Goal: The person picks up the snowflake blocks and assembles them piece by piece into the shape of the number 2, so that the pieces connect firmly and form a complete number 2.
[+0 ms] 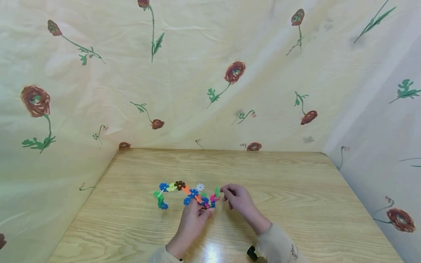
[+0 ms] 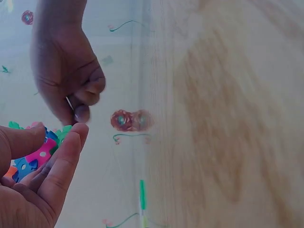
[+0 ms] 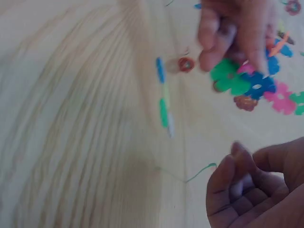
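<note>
A winding chain of bright, notched flower-shaped plastic discs (image 1: 179,185) is linked edge to edge in blue, green, yellow, brown, orange, pink and white. My left hand (image 1: 192,219) holds it near its right part, the thumb and fingers around several discs. The chain's other end bends down at the left with a blue disc (image 1: 164,206). A green disc (image 1: 217,192) tops the right end. Close beside it is my right hand (image 1: 241,201), fingers loosely curled. In the right wrist view, that hand (image 3: 256,190) appears apart from the discs, with nothing visible in its fingers.
The wooden table (image 1: 131,226) meets a flower-printed cloth (image 1: 197,91) at its back and sides. A dark object (image 1: 252,253) lies by the right sleeve. A thin coloured strip (image 3: 164,111) shows in the right wrist view; its kind is unclear.
</note>
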A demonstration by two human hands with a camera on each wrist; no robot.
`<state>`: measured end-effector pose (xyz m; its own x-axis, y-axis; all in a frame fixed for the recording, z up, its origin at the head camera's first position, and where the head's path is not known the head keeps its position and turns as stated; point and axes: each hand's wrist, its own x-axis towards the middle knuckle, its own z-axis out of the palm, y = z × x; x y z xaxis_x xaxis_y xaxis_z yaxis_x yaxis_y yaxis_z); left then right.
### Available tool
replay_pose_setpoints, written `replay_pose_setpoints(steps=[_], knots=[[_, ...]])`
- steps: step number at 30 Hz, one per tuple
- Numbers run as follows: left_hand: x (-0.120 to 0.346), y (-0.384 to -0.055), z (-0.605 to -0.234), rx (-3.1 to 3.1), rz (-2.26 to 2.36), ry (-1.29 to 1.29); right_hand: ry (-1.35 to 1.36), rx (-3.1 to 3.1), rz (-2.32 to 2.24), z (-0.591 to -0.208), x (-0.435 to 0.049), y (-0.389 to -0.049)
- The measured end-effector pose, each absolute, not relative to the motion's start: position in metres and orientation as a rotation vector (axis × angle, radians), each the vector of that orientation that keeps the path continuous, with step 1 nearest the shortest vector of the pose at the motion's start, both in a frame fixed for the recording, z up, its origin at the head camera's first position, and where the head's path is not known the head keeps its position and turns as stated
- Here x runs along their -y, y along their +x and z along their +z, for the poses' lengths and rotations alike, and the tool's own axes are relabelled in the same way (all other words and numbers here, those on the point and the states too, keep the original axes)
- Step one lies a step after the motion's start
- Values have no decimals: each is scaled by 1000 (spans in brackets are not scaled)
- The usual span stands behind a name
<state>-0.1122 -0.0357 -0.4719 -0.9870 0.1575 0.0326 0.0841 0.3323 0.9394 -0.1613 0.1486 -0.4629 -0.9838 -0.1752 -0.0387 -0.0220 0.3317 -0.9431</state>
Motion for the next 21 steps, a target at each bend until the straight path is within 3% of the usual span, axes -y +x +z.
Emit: replay_pose_setpoints(steps=[12,21], knots=[[37,-113,-471,-2465,1804,189,-918,-2791,-831,-480,-133,-179],[40,-115,-470,-2462,1818,193,-1110,-2934,-394,-479,-132,-172]])
